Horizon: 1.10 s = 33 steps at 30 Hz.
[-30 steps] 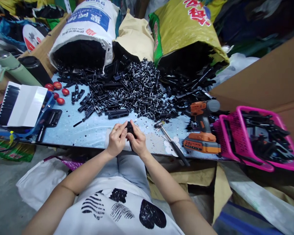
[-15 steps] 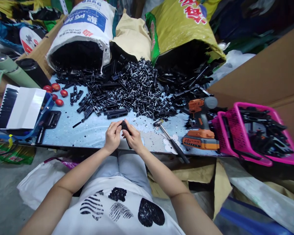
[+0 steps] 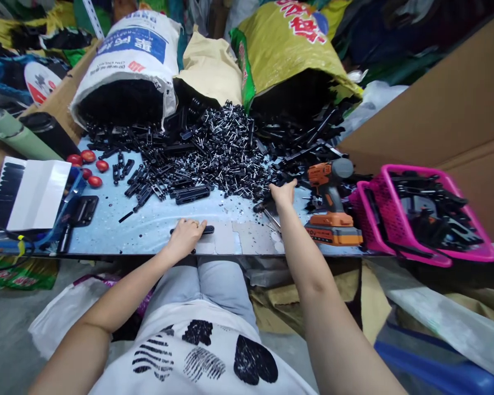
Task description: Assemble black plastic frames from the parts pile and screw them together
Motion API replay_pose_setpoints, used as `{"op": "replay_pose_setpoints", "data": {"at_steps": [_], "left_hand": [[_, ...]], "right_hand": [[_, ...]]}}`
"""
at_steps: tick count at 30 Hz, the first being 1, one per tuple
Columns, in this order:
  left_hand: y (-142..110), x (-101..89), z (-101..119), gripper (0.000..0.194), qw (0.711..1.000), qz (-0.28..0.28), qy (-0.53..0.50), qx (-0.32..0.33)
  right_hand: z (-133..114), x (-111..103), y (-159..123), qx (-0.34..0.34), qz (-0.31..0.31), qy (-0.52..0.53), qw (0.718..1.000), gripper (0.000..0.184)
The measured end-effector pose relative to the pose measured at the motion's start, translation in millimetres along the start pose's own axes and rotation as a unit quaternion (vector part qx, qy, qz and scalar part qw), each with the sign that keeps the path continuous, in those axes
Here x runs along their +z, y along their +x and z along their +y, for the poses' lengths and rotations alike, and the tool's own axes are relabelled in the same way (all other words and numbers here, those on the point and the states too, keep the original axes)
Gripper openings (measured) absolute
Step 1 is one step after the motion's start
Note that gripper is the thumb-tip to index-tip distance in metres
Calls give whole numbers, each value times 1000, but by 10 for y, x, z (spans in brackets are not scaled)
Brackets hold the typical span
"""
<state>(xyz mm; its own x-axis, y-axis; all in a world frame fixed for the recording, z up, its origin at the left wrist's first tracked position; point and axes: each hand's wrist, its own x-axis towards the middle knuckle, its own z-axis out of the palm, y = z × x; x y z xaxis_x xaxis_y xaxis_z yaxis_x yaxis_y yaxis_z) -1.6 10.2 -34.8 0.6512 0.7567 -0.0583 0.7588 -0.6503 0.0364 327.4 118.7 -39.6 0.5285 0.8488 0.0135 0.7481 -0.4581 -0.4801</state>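
Note:
Near the table's front edge, my left hand (image 3: 186, 237) is closed over a long black plastic part (image 3: 208, 230). Its right end sticks out past the fingers, and the middle lies under the hand. My right hand (image 3: 284, 193) reaches forward to the right edge of the parts heap, among dark pieces. Its fingertips are mostly hidden, so whether it grips anything is unclear. Just below it lies a hammer, its metal shaft (image 3: 273, 219) partly showing and the rest covered by my forearm. Small black parts with metal pins form a heap (image 3: 230, 148) in front of both hands.
An orange cordless drill (image 3: 331, 203) stands right of my forearm, beside pink baskets (image 3: 444, 252) of black parts. Behind the heap lie an open white sack (image 3: 127, 55) and a yellow sack (image 3: 288, 49). Red fruits (image 3: 95, 181) and a blue tray (image 3: 72, 203) are at left.
My hands were together around a small black part; now they are apart. The right hand has moved forward and right to the heap, while the left has lowered onto the table with the part.

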Motion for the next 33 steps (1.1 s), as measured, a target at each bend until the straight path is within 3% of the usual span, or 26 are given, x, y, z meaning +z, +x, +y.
{"op": "replay_pose_setpoints", "data": {"at_steps": [3, 5, 8, 10, 12, 21, 26, 33], "left_hand": [[-39, 76, -40, 38, 999, 0, -21, -46], [-43, 126, -76, 38, 998, -4, -60, -36], [-5, 156, -113, 32, 993, -17, -116, -6], [27, 137, -115, 29, 990, -28, -136, 6], [47, 94, -98, 29, 989, -35, -143, 8], [15, 0, -23, 69, 989, -33, -144, 6], [-36, 108, -49, 65, 986, 26, -167, 8], [-83, 148, -78, 38, 977, 92, -191, 33]], "right_hand": [[-32, 8, -316, -96, 17, 4, 995, 50], [-38, -14, -636, -217, -73, -26, 973, 35], [-47, -52, -1145, -390, -256, -113, 877, 35], [-66, -44, -1417, -484, -296, -156, 808, 36], [-100, -4, -1590, -532, -290, -188, 773, 39], [-236, 18, -1710, -493, -302, -272, 769, 48], [-334, -106, -1794, -510, -250, -278, 775, 49], [-493, -229, -1789, -535, -205, -282, 769, 46]]}}
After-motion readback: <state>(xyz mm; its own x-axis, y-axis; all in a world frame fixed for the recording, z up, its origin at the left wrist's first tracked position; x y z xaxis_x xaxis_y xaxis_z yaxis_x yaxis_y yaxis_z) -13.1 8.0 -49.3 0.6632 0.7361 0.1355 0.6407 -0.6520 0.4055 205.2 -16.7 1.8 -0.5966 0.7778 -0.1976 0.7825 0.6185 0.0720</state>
